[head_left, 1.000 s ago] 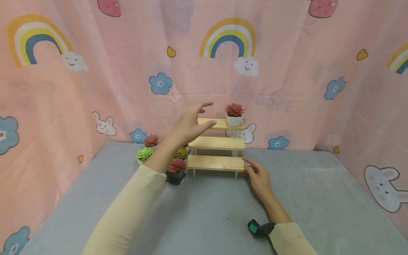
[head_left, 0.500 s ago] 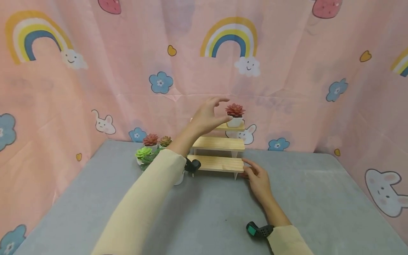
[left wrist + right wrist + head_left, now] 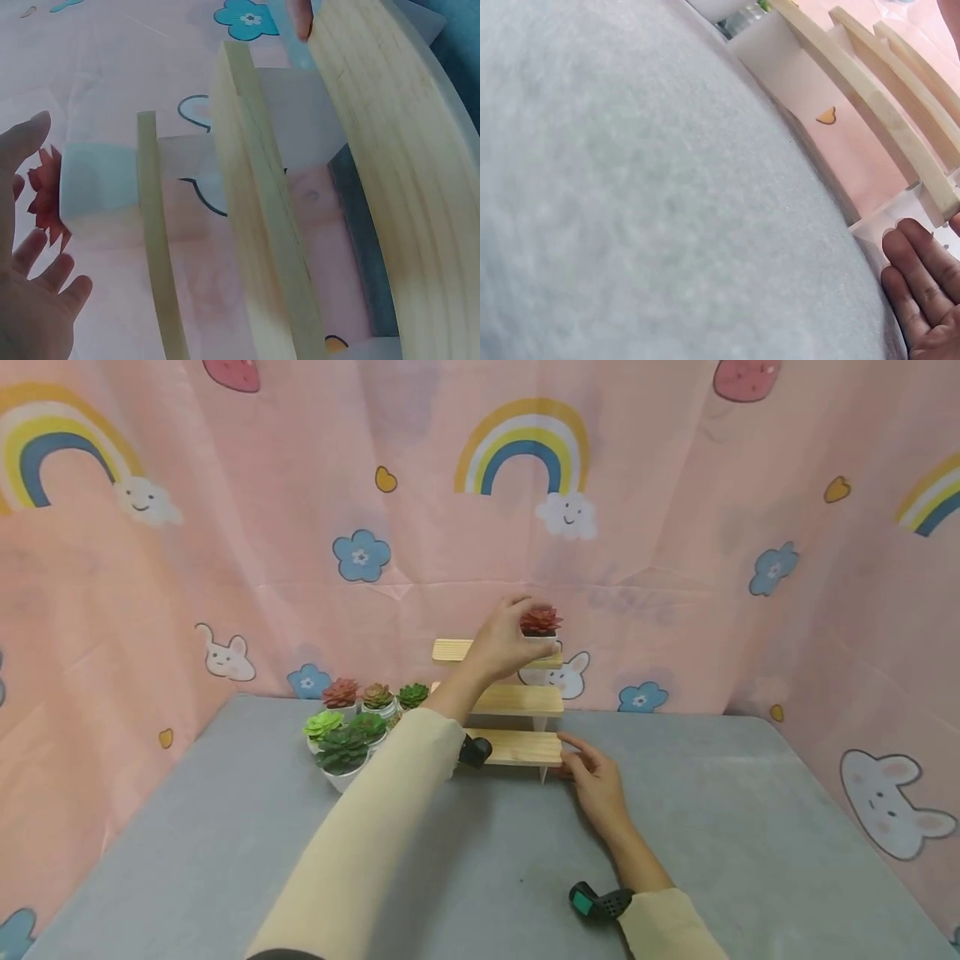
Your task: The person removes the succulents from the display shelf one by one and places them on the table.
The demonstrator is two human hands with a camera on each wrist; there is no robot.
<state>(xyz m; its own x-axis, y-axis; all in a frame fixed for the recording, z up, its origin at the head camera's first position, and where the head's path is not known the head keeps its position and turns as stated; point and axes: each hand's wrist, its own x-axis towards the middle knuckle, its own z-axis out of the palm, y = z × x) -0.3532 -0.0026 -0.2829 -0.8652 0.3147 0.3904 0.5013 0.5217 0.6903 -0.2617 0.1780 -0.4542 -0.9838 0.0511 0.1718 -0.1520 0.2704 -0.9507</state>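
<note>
A potted red artificial succulent (image 3: 542, 622) in a white pot stands at the right end of the top board of a three-tier wooden display stand (image 3: 517, 700). My left hand (image 3: 501, 639) reaches round the plant. In the left wrist view, that hand's thumb and fingers are spread on either side of the red leaves (image 3: 46, 196), and the white pot (image 3: 101, 187) sits on the board. My right hand (image 3: 596, 781) holds the right end of the lowest board, with finger and thumb at its corners. Its other fingers (image 3: 906, 259) lie below, by the white side support (image 3: 900, 217).
Several potted succulents, green and reddish (image 3: 342, 750), stand together left of the stand, partly behind my left sleeve (image 3: 382, 810). A grey cloth (image 3: 675, 810) covers the table. A pink patterned curtain (image 3: 637, 527) hangs behind it.
My left hand has moved right along the top board to the red succulent. My right hand stays at the lowest board's end. The head view has shifted slightly.
</note>
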